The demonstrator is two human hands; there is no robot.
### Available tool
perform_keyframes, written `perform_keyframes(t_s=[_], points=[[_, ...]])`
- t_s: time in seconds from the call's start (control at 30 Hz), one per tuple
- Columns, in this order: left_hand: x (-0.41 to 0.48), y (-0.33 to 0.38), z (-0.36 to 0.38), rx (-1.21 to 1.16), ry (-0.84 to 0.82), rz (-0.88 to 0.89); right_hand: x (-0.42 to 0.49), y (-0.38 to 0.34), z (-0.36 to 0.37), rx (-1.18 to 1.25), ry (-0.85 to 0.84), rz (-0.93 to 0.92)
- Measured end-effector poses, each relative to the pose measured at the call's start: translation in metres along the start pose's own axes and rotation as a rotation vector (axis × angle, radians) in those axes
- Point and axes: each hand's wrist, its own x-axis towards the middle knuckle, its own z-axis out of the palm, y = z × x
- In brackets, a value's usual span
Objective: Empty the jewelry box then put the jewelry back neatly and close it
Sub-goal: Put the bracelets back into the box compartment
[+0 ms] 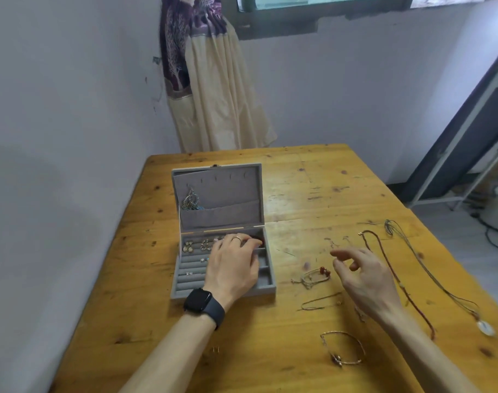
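Grey velvet jewelry box (178, 292) lies open, holding earrings (189, 246).

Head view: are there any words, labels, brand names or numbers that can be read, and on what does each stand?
None can be read.
The smartwatch face is dark and blank.
The grey jewelry box and the wooden table show no lettering.

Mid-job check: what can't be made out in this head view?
All head view:
- Left hand covers the grey velvet jewelry box's right compartments; what its fingertips touch is hidden.
- Right hand: blurred; whether it pinches anything is unclear.
- Small metal earrings in the box: too small for detail.
- Red braided cord necklace: partly behind the right hand.
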Motion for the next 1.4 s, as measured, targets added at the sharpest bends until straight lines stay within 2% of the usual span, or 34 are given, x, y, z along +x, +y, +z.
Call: perform_keyframes(t_s=[0.17,0.33,0.5,0.77,0.83,0.97,1.07,1.13,1.27,1.4], points=[[-0.008,0.043,0.014,-0.107,-0.042,0.042,-0.008,0.017,-0.003,-0.124,-0.051,0.02],[-0.022,0.057,0.033,-0.007,-0.177,0.025,-0.008,0.013,0.0,-0.239,-0.086,0.007],[-0.028,0.057,0.042,0.048,-0.19,0.032,-0.002,0.006,0.007,-0.359,-0.171,0.008],[-0.029,0.056,0.042,0.043,-0.195,0.037,0.003,0.004,0.015,-0.339,-0.204,-0.027],[-0.029,0.056,0.041,0.031,-0.187,0.034,0.003,0.006,0.016,-0.317,-0.19,-0.046],[-0.025,0.06,0.035,-0.092,-0.173,-0.003,0.002,0.004,0.014,-0.12,-0.131,-0.119],[-0.022,0.064,0.033,-0.201,-0.102,-0.035,0.001,-0.006,0.007,-0.013,-0.087,-0.153],[-0.023,0.069,0.031,-0.181,-0.084,-0.03,0.0,-0.009,0.001,0.03,-0.024,-0.145],[-0.029,0.081,0.032,-0.119,-0.178,-0.012,-0.002,-0.009,-0.011,0.079,0.103,-0.112],[-0.029,0.086,0.033,-0.116,-0.161,0.027,-0.009,-0.005,-0.02,0.11,0.162,-0.068]])
